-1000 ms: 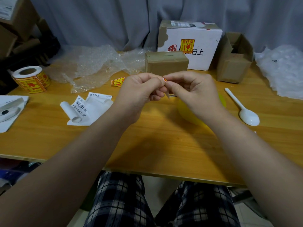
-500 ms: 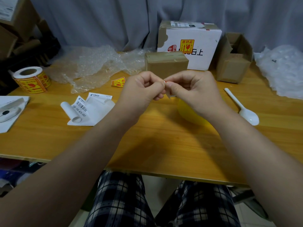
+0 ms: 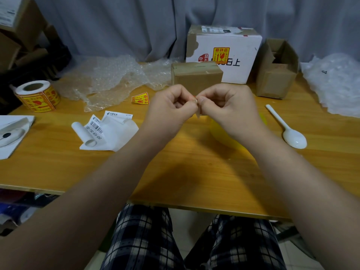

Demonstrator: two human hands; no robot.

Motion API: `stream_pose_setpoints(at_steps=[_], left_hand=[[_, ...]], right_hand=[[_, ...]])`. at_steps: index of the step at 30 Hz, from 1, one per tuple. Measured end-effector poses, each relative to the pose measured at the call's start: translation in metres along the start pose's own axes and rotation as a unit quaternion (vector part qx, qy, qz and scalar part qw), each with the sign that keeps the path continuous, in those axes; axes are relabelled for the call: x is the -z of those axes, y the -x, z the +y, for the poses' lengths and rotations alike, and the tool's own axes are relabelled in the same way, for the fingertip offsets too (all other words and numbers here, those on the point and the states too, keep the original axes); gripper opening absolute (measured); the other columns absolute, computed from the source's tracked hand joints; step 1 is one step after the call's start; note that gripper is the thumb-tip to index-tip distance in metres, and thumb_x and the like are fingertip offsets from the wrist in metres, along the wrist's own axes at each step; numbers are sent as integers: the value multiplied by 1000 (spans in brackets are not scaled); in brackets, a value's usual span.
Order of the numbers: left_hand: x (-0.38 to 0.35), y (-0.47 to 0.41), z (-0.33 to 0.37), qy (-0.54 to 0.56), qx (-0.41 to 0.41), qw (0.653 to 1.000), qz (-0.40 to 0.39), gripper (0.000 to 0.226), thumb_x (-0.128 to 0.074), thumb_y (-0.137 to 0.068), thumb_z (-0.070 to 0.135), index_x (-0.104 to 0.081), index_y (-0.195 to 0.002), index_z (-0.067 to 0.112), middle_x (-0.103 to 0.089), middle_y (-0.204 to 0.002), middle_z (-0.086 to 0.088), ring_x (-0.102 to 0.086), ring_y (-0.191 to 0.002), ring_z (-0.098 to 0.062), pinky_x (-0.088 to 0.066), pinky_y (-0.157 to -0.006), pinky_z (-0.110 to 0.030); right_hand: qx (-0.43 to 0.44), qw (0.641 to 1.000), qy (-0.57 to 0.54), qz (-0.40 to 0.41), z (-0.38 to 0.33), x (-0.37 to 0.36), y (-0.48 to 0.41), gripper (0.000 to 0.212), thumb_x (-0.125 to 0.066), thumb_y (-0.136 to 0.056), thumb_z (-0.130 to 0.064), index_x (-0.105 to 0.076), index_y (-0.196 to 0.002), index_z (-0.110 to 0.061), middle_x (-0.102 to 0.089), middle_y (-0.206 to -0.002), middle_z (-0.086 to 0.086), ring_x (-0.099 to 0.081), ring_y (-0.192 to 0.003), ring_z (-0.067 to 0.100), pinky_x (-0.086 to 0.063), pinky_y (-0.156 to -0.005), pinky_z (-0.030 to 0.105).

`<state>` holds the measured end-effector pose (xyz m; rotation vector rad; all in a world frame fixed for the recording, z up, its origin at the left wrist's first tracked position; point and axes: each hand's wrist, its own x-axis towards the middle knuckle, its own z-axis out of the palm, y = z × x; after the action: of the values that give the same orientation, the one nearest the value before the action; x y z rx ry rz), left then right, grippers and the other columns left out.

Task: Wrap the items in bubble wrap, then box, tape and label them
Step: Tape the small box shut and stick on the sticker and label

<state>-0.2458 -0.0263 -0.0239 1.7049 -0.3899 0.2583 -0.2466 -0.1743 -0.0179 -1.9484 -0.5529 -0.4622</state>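
My left hand (image 3: 171, 108) and my right hand (image 3: 228, 106) meet above the table's middle, both pinching a small sticker (image 3: 196, 106) between thumb and fingertips; only a red-and-pale sliver of it shows. Just behind them stands a small closed cardboard box (image 3: 196, 76). A yellow bowl (image 3: 220, 133) sits under my right wrist, mostly hidden. A white spoon (image 3: 288, 129) lies to the right. Crumpled bubble wrap (image 3: 109, 78) spreads at the back left.
A roll of yellow fragile stickers (image 3: 37, 95) stands at far left, one loose sticker (image 3: 140, 98) lies near the wrap. Curled shipping labels (image 3: 105, 131) lie left of centre. A white box (image 3: 224, 55), an open carton (image 3: 276, 71) and more bubble wrap (image 3: 335, 84) line the back right.
Both hands have curled tighter around the small sticker and shifted very slightly; nothing else on the table has moved.
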Motion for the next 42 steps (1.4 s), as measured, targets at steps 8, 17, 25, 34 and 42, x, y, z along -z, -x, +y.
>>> stream_pose_setpoints(at_steps=[8,17,25,34,42], left_hand=[[3,-1,0,3,-6,1000,-8,8,-60,-78,9,-60,-71,12,-62,-64,-3,-50,-66,-25,-43,-65,-38],[1,0,0,4,-24,1000,-14,7,-59,-76,7,-59,-71,12,-61,-70,-1,-52,-67,-22,-44,-64,-33],[2,0,0,27,40,999,-15,13,-62,-90,18,-63,-84,7,-66,-75,-1,-63,-71,-10,-54,-69,-23],[7,-3,-1,24,20,998,-54,14,-53,-94,5,-59,-83,11,-63,-77,-1,-61,-72,-3,-51,-72,-18],[9,-4,-4,26,48,997,-54,15,-50,-96,9,-56,-83,11,-62,-75,1,-59,-68,-2,-49,-70,-17]], right_hand=[[-52,992,-116,-18,0,2,3,10,-65,-87,-1,-70,-95,-5,-72,-81,9,-70,-75,16,-58,-74,29],[-123,979,-162,17,-7,-3,1,9,-62,-87,2,-66,-80,-1,-68,-65,1,-68,-65,12,-57,-66,25],[-99,993,-54,20,2,-5,-3,8,-64,-90,-10,-67,-84,-13,-68,-80,2,-63,-74,10,-54,-71,28],[-188,976,-108,-10,-2,-5,-7,17,-58,-92,-12,-67,-78,-18,-64,-69,-6,-57,-69,2,-45,-66,15],[-220,933,-283,-24,-3,-3,-7,17,-58,-92,-16,-71,-88,-7,-70,-78,8,-66,-74,15,-53,-73,26]])
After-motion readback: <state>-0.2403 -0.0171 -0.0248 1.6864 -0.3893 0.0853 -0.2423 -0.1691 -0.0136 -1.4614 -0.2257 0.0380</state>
